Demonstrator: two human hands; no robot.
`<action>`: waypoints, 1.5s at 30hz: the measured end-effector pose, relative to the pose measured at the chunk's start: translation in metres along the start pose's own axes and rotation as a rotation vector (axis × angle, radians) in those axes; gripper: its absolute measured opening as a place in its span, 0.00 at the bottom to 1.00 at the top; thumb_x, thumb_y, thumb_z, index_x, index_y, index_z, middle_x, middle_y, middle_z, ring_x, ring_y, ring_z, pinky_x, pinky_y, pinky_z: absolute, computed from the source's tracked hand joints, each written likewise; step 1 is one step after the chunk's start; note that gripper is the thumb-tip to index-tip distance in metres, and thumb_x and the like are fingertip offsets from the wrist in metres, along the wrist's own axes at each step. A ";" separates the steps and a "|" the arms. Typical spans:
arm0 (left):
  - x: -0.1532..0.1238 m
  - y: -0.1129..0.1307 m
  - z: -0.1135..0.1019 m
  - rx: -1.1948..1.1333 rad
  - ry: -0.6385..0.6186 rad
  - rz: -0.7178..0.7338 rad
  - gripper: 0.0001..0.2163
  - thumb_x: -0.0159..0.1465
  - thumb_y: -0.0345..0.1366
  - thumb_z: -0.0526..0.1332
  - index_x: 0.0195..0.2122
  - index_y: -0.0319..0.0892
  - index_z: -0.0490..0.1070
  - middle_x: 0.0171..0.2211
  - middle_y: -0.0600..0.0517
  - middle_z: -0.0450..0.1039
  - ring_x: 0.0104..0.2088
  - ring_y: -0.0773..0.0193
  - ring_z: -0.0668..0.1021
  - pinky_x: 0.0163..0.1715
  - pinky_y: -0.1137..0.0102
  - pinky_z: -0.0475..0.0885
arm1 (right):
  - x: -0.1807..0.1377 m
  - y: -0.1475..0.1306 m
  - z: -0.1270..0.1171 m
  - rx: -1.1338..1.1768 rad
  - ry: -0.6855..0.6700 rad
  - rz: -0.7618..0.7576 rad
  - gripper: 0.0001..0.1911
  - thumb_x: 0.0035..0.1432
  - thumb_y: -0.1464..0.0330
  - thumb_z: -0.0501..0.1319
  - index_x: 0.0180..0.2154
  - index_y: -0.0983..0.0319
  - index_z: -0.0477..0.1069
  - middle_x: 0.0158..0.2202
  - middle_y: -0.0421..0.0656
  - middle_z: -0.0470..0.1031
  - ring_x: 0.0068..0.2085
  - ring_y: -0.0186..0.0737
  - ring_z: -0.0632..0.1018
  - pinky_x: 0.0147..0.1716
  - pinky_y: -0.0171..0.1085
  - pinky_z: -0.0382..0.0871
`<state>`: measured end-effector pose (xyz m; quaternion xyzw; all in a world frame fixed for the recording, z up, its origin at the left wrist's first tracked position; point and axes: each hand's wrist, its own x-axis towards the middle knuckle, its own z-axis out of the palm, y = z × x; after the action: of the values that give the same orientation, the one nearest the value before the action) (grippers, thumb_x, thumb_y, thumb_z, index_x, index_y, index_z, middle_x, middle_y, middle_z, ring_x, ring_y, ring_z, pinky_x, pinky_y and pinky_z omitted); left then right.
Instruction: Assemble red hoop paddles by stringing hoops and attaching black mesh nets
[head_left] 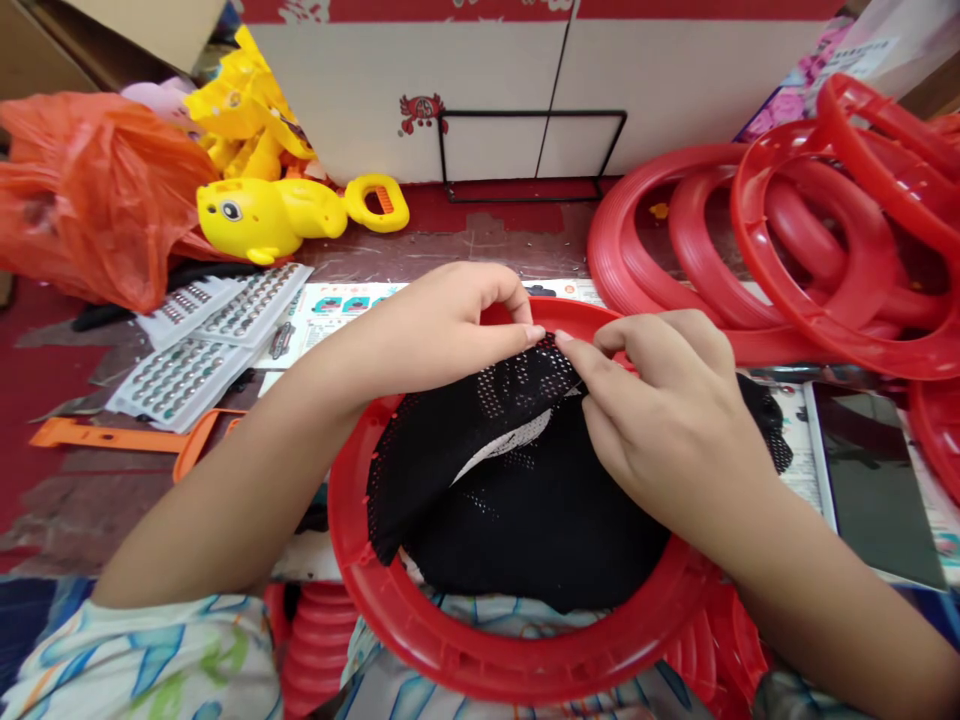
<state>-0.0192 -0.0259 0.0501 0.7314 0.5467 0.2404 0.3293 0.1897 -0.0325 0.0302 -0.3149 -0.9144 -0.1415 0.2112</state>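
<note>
A red plastic ring (465,650) lies in front of me, partly over my lap. Black mesh netting (525,500) is spread across its middle, with one flap folded up toward the far rim. My left hand (450,320) pinches the top edge of that flap at the ring's far side, fingers closed. My right hand (660,400) pinches the same mesh edge just to the right, its fingertips meeting those of the left hand.
Several loose red rings (810,240) are piled at the right. Yellow plastic toys (277,210) and an orange plastic bag (97,190) sit at the back left. Sheets of button cells (195,350) and orange plastic parts (105,436) lie at the left. A white box (487,90) stands behind.
</note>
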 end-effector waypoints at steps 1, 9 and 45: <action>0.000 0.000 0.000 -0.002 0.000 -0.002 0.06 0.62 0.37 0.60 0.31 0.41 0.71 0.28 0.54 0.71 0.28 0.67 0.70 0.28 0.70 0.61 | 0.000 0.000 0.000 -0.003 0.002 -0.003 0.15 0.66 0.72 0.51 0.45 0.66 0.76 0.36 0.50 0.74 0.38 0.48 0.69 0.37 0.45 0.64; -0.001 0.001 0.007 0.121 0.082 0.027 0.06 0.61 0.36 0.59 0.30 0.40 0.71 0.29 0.54 0.72 0.29 0.67 0.70 0.29 0.70 0.62 | -0.001 0.004 0.007 0.017 -0.041 -0.004 0.16 0.67 0.71 0.50 0.46 0.66 0.76 0.36 0.50 0.72 0.38 0.46 0.67 0.37 0.43 0.61; 0.002 -0.006 -0.020 0.118 -0.145 0.050 0.10 0.62 0.42 0.58 0.36 0.43 0.74 0.34 0.55 0.74 0.35 0.65 0.73 0.35 0.71 0.65 | -0.003 0.006 0.007 0.202 0.007 -0.125 0.12 0.65 0.72 0.54 0.41 0.64 0.77 0.32 0.44 0.73 0.35 0.41 0.67 0.35 0.40 0.54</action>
<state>-0.0372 -0.0180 0.0588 0.7785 0.5160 0.1623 0.3182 0.1940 -0.0266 0.0233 -0.2340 -0.9410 -0.0627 0.2361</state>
